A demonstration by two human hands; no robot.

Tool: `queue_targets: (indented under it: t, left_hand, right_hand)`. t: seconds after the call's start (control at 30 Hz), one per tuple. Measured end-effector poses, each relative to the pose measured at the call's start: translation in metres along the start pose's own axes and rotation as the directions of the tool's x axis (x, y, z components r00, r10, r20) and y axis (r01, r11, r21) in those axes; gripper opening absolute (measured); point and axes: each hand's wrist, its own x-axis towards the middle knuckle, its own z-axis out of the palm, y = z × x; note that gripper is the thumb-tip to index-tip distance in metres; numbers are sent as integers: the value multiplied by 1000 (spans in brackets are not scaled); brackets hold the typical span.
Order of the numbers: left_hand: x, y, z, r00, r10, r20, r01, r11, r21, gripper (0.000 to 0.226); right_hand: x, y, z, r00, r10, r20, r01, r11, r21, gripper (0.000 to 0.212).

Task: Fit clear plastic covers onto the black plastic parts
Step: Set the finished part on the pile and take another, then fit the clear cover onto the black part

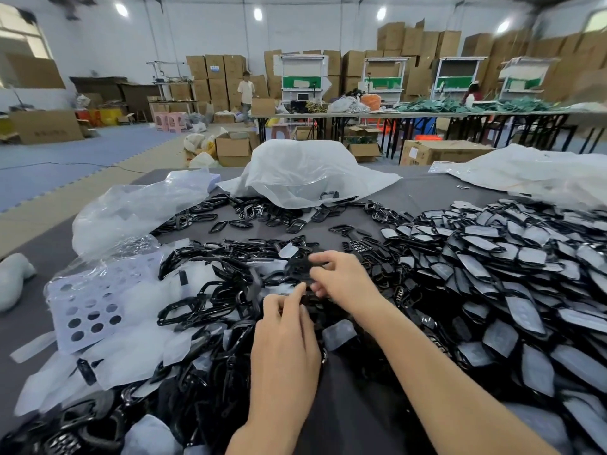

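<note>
Over the middle of the grey table [423, 188], my right hand [341, 277] grips a black plastic part [297, 269] by its right side, fingers curled round it. Just below, my left hand [285, 336] pinches the part's lower edge with thumb and forefinger. Whether a clear cover lies on that part is hard to tell. Loose black frames [197, 303] lie heaped to the left and in front of my hands. A large pile of covered black parts [512, 257] fills the right side. Clear plastic covers [141, 362] are scattered at the lower left.
A punched clear sheet with round holes [88, 310] lies at the left. Crumpled plastic bags [302, 172] sit at the table's far side and another [538, 172] at the far right. Beyond are cardboard boxes, long tables, and a person standing in the background.
</note>
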Motion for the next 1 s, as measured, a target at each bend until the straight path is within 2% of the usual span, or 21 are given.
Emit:
queue_targets:
  t: [0.1,0.2,0.23,0.3,0.37,0.43,0.47,0.57,0.67,0.8,0.93,1.0]
  left_hand:
    - [-1,1,1,1000,-16,-21,9,958,-287,33]
    - [1,5,3,976,-198,90,215,819,-532,30]
    - [1,6,4,960,-244,138,277,757,-592,27]
    - [1,8,4,938,-285,197,342,675,-654,20]
    - [1,8,3,931,-293,219,361,641,-678,15]
    - [1,9,2,930,-291,225,362,621,-695,13]
    - [1,10,1,930,-290,227,363,611,-704,14]
    - [2,11,0,931,-283,229,358,597,-718,14]
    - [1,11,0,933,-262,247,356,573,-738,13]
    - [0,11,3,930,-232,284,367,568,-737,15]
    - [-2,8,7,961,-154,228,269,698,-664,26]
    - [-4,8,8,958,-134,255,274,702,-658,25]
  right_hand:
    - [-33,13,-31,993,-17,-113,36,985,168,21]
    - [-69,27,-54,988,3,-158,51,940,337,20]
    - [-77,31,-58,988,21,-150,48,895,444,20]
    - [-85,38,-63,993,67,-96,23,694,719,22]
    - [-87,42,-65,996,83,-35,-9,481,877,36]
    - [-87,43,-64,998,68,0,-26,368,930,48]
    - [-88,43,-63,998,56,17,-36,357,933,49]
    - [-89,44,-57,997,52,65,-81,445,892,42]
    - [-87,47,-50,997,48,67,-83,555,828,22]
    - [-88,50,-40,999,-20,45,-17,727,687,33]
    - [-95,48,-37,984,-124,130,18,786,618,33]
    - [-98,46,-37,974,-150,170,11,780,625,34]
